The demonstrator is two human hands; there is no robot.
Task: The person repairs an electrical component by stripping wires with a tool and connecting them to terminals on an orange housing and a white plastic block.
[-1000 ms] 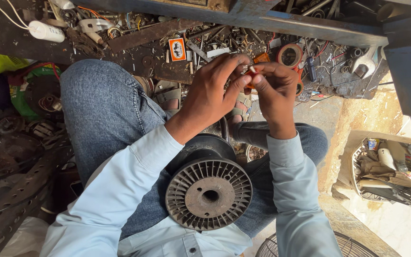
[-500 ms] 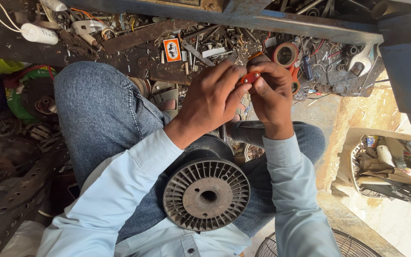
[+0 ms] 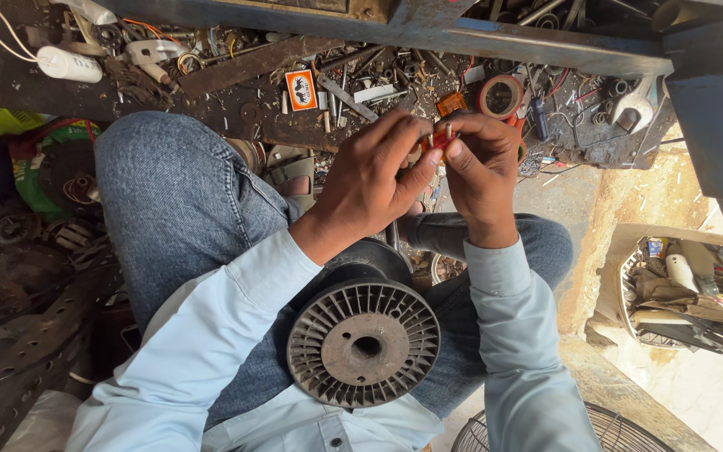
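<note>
Both hands, left point(image 3: 370, 188) and right point(image 3: 483, 172), pinch one small red part point(image 3: 439, 141) at upper centre, above a grey finned spool point(image 3: 363, 343) in the lap; a slipped grip could lose it among the littered scrap on the floor point(image 3: 294, 125), while the basket point(image 3: 688, 293) at right holds rags.

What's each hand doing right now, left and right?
Left hand: closed, pinching the small red part.
Right hand: closed, fingers gripping the same part.

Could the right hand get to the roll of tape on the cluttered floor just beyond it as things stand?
Probably yes: the roll of tape lies uncovered just beyond the right hand, but that hand and the left hand both pinch a small red part.
</note>
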